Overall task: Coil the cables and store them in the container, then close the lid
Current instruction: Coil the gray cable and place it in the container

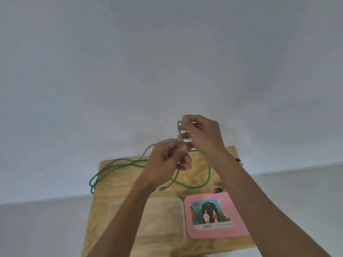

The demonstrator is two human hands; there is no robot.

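Note:
Both my hands are raised above a small wooden table [111, 184]. My right hand [200, 135] pinches a small loop of the grey cable [148, 148] at the top. My left hand [167, 161] grips the same grey cable just below, and its tail hangs down to a plug near the table. A green cable [115, 166] lies loose across the table's far side and droops over its left edge. A clear plastic container [167, 219] stands open at the near middle. Its pink lid [215, 216], with a picture label, lies flat to the right of it.
The table stands against a plain white wall on a pale tiled floor [37, 229]. A small black clip [238, 160] sits at the table's far right corner, and another dark piece [218, 190] lies just behind the lid.

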